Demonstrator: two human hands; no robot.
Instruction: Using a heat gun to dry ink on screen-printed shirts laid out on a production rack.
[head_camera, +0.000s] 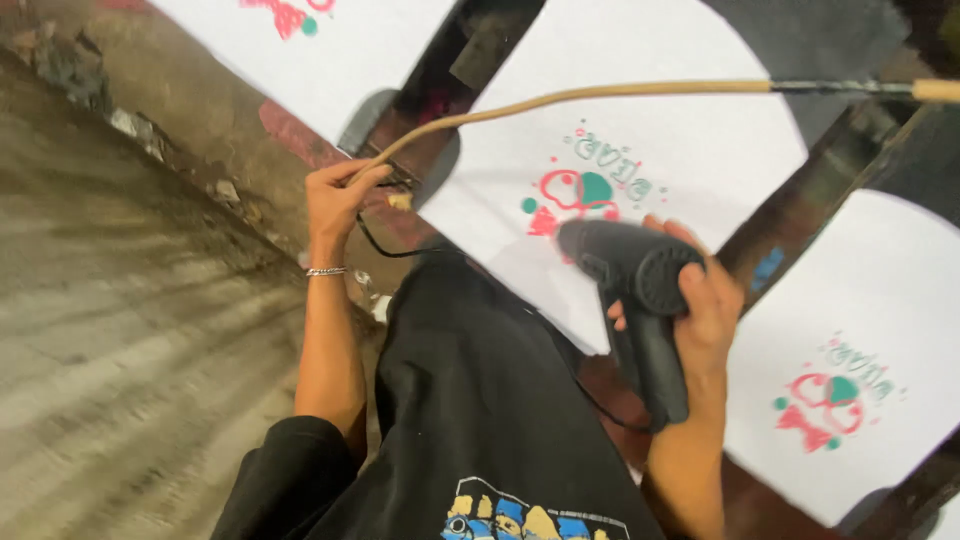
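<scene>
right hand (705, 305) is clamped on dark heat gun (632, 290), nozzle over printed white shirt (620, 170) | left hand (335, 195), left of gun, grips tan hose (600, 93) | print looks complete, drying probably ongoing | shirt at right (860, 380) not yet reached

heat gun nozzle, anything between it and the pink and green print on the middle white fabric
Nothing visible does. The right hand holds the black heat gun with its nozzle aimed straight at the pink and green print on the white fabric. The tan hose, held by the left hand, passes above the print.
</scene>
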